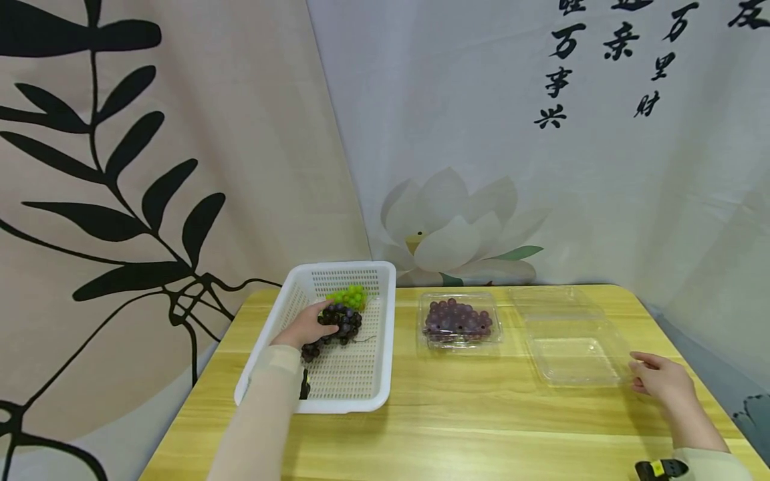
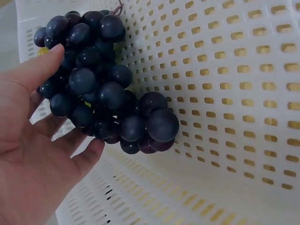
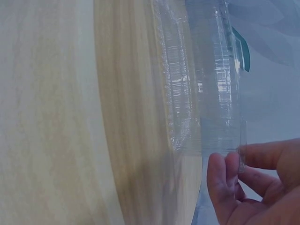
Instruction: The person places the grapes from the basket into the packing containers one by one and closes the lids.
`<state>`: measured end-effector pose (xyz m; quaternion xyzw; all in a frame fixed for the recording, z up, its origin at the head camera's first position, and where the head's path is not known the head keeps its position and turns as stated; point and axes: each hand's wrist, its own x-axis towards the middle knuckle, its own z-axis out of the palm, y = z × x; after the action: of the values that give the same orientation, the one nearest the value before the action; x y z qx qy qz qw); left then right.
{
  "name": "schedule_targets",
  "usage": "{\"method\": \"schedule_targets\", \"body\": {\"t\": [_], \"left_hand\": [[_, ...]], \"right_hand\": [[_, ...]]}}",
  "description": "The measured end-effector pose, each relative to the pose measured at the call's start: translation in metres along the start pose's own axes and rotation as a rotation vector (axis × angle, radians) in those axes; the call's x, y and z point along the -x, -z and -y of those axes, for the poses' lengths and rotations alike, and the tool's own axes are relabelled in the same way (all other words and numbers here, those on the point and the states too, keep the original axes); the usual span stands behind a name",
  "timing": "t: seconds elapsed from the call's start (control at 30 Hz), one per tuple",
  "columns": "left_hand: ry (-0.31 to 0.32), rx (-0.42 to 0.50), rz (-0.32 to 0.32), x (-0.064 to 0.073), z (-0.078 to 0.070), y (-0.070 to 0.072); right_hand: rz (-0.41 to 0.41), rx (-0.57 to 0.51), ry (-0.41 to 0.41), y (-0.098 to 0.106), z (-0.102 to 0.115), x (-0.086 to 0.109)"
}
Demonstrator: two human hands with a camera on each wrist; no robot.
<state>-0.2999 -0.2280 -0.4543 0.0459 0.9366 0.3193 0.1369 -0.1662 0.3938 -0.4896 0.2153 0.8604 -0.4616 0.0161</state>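
Inside the white perforated basket (image 1: 387, 347), my left hand (image 1: 305, 326) holds a bunch of dark grapes (image 1: 345, 322). The left wrist view shows the thumb across the grapes (image 2: 89, 82) and the other fingers curled beneath them, partly hidden. A smaller bunch of green grapes (image 1: 351, 296) lies just behind, toward the basket's far end. On the right, an opened clear plastic box (image 1: 571, 354) lies with its lid folded back. My right hand (image 1: 664, 382) pinches its right edge; the right wrist view has thumb and fingers on either side of the thin rim (image 3: 242, 161).
Between basket and opened box stands a closed clear box (image 1: 424, 334) with reddish-purple grapes (image 1: 460, 319) in it. All of this rests on a yellow wood-grain table (image 1: 457, 414). A printed curtain (image 1: 457, 147) hangs right behind the table's back edge.
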Motion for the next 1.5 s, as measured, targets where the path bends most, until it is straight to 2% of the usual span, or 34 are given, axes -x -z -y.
{"method": "schedule_targets", "body": {"t": [0.1,0.33,0.53,0.7,0.87,0.97,1.07,1.17,1.27,1.4,1.5], "left_hand": [[0.006,0.004,-0.003,-0.001,0.002,-0.001],[0.039,0.000,0.045,-0.005,0.007,-0.005],[0.051,0.024,0.040,-0.005,0.006,-0.006],[0.005,-0.002,-0.011,-0.002,0.001,-0.005],[-0.065,-0.074,-0.046,-0.003,-0.005,-0.006],[-0.098,-0.106,-0.028,-0.003,-0.007,-0.007],[-0.094,-0.085,0.012,-0.003,-0.012,-0.008],[-0.068,-0.079,0.062,-0.002,-0.017,-0.009],[-0.024,-0.141,0.097,-0.002,-0.020,-0.011],[0.003,-0.226,0.098,-0.004,-0.019,-0.015],[-0.024,-0.245,0.074,-0.004,-0.018,-0.016]], "right_hand": [[0.002,-0.005,-0.003,0.000,0.000,0.000],[0.018,0.001,-0.006,0.000,0.000,0.001],[0.009,0.002,-0.011,-0.001,0.001,0.001],[-0.004,0.006,-0.013,-0.002,0.001,0.002],[-0.011,-0.010,-0.027,-0.002,0.002,0.003],[-0.013,-0.008,-0.029,-0.002,0.001,0.002],[-0.011,-0.006,-0.028,-0.002,-0.001,0.001],[-0.008,-0.004,-0.029,-0.002,-0.002,0.001],[-0.005,-0.010,-0.025,-0.002,-0.003,0.001],[-0.009,-0.023,-0.020,-0.003,-0.001,0.001],[-0.008,-0.022,-0.010,-0.005,0.000,0.003]]}}
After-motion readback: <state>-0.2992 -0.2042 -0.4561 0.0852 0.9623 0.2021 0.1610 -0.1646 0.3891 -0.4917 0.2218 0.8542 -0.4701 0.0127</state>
